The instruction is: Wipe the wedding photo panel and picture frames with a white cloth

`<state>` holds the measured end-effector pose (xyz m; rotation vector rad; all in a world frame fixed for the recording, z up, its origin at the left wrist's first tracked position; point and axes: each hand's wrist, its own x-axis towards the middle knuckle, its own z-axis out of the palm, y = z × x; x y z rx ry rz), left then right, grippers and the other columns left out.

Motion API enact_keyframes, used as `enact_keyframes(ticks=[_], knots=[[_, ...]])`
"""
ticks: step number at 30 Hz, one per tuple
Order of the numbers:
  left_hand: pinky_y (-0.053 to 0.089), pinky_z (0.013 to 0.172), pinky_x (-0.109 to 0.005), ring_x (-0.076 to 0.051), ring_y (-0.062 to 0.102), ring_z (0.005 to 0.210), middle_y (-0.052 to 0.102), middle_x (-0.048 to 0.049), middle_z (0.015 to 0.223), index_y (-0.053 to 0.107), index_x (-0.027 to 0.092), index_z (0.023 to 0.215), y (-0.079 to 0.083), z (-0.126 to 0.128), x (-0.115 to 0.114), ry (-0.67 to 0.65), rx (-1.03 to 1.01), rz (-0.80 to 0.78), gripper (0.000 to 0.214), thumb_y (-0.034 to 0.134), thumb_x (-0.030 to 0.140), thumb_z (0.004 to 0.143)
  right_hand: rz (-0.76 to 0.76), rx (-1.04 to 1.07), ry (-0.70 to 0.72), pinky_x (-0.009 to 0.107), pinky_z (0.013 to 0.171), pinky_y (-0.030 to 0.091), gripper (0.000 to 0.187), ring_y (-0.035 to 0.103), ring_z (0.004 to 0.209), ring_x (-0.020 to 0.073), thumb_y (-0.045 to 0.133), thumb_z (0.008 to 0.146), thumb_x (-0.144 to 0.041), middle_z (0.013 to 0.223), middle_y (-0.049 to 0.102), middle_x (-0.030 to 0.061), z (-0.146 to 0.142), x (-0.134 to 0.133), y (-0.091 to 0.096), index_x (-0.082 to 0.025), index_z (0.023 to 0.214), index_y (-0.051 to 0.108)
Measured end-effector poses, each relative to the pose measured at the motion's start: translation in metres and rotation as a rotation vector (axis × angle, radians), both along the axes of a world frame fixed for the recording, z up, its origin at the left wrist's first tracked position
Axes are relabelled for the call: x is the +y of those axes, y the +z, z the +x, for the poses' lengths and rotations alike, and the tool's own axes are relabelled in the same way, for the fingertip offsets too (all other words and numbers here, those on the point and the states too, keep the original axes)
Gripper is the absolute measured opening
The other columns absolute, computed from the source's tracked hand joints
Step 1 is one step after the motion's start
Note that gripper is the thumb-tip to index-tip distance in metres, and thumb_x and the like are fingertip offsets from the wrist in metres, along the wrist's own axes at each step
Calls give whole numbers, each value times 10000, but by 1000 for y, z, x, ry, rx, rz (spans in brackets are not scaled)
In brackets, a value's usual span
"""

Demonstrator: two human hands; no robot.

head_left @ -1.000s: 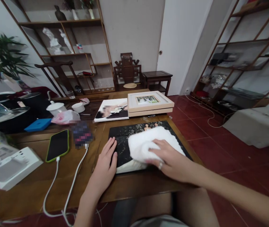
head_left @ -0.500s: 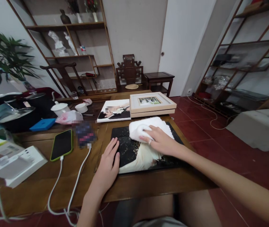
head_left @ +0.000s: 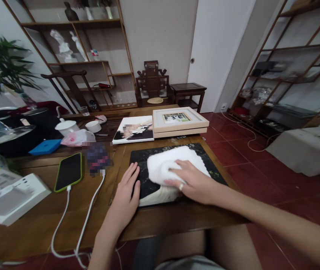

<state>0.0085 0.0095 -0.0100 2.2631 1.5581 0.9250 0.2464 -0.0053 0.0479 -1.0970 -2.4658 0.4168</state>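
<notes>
1 cloth (head_left: 174, 155), 1 blk photo panel (head_left: 144, 183), 2 wht statuettes (head_left: 63, 45) (a pr.)

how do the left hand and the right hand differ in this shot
The right hand grips a bunched white cloth over the dark photo panel; the left hand lies with fingers extended at the panel's left edge.
The right hand shows a ring; the left hand shows none.
Both are ungloved.

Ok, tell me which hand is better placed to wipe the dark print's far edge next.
Probably the right hand: it holds the white cloth on the dark print, whereas the left hand rests at the print's left edge without a cloth.
</notes>
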Motion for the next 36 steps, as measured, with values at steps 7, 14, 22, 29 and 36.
enact_keyframes(ticks=[7, 14, 22, 29, 36], knots=[[259, 1121, -450, -224, 334, 1354, 407, -154, 1438, 456, 78, 1321, 2, 1, -1, 5, -15, -19, 473, 337, 297, 919, 73, -69, -142, 353, 842, 376, 327, 527, 955, 247, 355, 973, -342, 968, 618, 115, -20, 88, 0, -156, 1008, 622], [266, 1118, -448, -219, 334, 1355, 408, -134, 1442, 458, 118, 1328, -2, 1, -1, 19, -34, -16, 463, 335, 295, 919, 107, -86, -106, 355, 831, 379, 286, 506, 922, 245, 414, 952, -318, 933, 599, 116, -28, 57, -3, -151, 1058, 621], [266, 1116, -460, -221, 323, 1360, 398, -156, 1444, 449, 82, 1328, 0, 1, -1, 9, -20, -40, 482, 315, 299, 919, -46, 22, 100, 374, 902, 378, 131, 488, 960, 233, 527, 864, -237, 952, 590, 92, -20, -45, 3, -179, 876, 645], [270, 1116, -459, -216, 342, 1350, 411, -162, 1433, 433, 80, 1331, 0, 2, -2, 17, -32, -21, 478, 321, 297, 921, 142, -133, 27, 382, 846, 385, 269, 495, 942, 255, 454, 924, -330, 930, 587, 133, -14, 19, 0, -138, 971, 636], [246, 1130, -448, -205, 326, 1358, 401, -147, 1443, 442, 100, 1319, 0, 2, -2, 16, -65, -41, 458, 293, 296, 933, 187, -204, -74, 340, 801, 372, 309, 495, 927, 237, 360, 974, -333, 898, 608, 103, -32, 81, 5, -159, 1029, 610]])
